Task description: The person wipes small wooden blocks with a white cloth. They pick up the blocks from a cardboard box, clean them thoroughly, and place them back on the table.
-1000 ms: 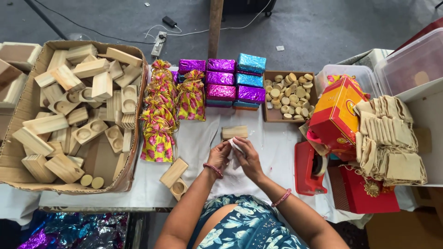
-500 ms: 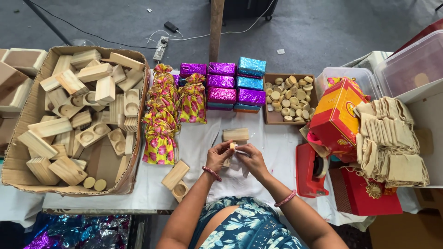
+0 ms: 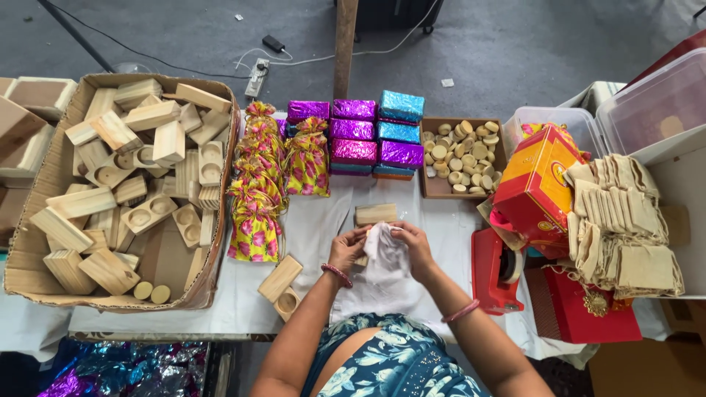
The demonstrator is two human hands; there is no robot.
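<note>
One white cloth [image 3: 384, 250] is gripped by two hands, left [image 3: 350, 246] and right [image 3: 412, 246]; one wooden block [image 3: 376, 214] lies just beyond the cloth.

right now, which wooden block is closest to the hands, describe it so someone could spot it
Start at the rows of shiny purple and blue foil-wrapped boxes at the back of the white-covered table. Just in front of them, a pale rectangular wooden block lies alone on the cloth, right above the left hand and right hand. Unlike the blocks in the cardboard box, it lies apart, by itself.

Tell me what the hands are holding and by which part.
Left hand and right hand pinch a white pouch by its top edge, one at each side.
</note>
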